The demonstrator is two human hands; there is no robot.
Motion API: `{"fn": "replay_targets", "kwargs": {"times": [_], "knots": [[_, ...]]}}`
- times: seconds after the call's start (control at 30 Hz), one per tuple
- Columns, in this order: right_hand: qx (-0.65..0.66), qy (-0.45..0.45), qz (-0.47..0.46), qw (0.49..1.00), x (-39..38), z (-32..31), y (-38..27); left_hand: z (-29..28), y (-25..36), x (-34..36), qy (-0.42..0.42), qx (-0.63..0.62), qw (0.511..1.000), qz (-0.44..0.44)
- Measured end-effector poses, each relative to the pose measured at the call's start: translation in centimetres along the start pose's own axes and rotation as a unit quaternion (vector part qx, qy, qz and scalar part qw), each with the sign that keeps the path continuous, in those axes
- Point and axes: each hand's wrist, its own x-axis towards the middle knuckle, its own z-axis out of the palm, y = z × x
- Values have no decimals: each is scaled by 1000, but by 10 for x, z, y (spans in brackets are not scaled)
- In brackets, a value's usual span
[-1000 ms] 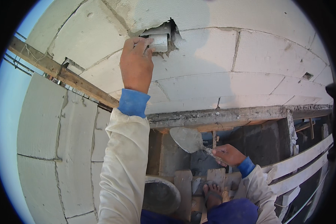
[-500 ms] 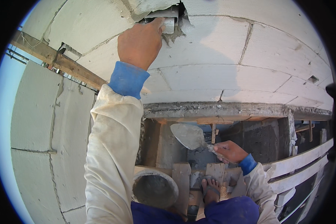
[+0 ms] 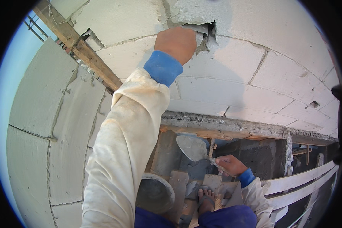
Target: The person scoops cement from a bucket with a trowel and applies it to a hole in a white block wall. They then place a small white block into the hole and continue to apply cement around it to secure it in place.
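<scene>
My left hand (image 3: 176,43) reaches up to a ragged hole (image 3: 211,29) in the pale block wall. It is closed at the hole's left side, against a small pale piece of block (image 3: 200,38) in the opening. Its fingertips are mostly hidden behind the back of the hand. Lower down, my right hand (image 3: 231,165) grips the handle of a mortar-stained trowel (image 3: 193,148). The blade points up and left, with its broad grey face in view, well apart from the wall blocks.
A round bucket (image 3: 172,190) with grey mortar stands by my legs, partly covered by my left sleeve. Planks (image 3: 177,186) lie under my sandalled foot. A wooden beam (image 3: 97,64) slants at upper left. White rails (image 3: 298,178) run along the right, and a concrete ledge (image 3: 224,124) edges the wall.
The whole view has shifted and tilted. My left index finger, earlier visible along the block piece, is now tucked out of sight. My right hand keeps the trowel in much the same pose.
</scene>
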Motion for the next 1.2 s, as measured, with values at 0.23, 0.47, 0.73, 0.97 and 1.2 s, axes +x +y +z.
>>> {"fn": "replay_targets", "kwargs": {"times": [0.23,0.47,0.73,0.97,1.2], "knots": [[-29,-4,-19,999,-9,7,-5,-36,7,-9,-41,56,996,52],[-66,9,-23,998,-17,9,0,-45,-42,-141,-102,-177,979,15],[-98,-65,10,993,-12,30,1,5,-125,-540,-362,-402,708,-455],[-172,-105,23,979,5,45,-23,22,-12,-689,-61,-724,307,-615],[-281,172,-282,901,40,0,-134,31,-7,-698,-47,-760,287,-581]]}}
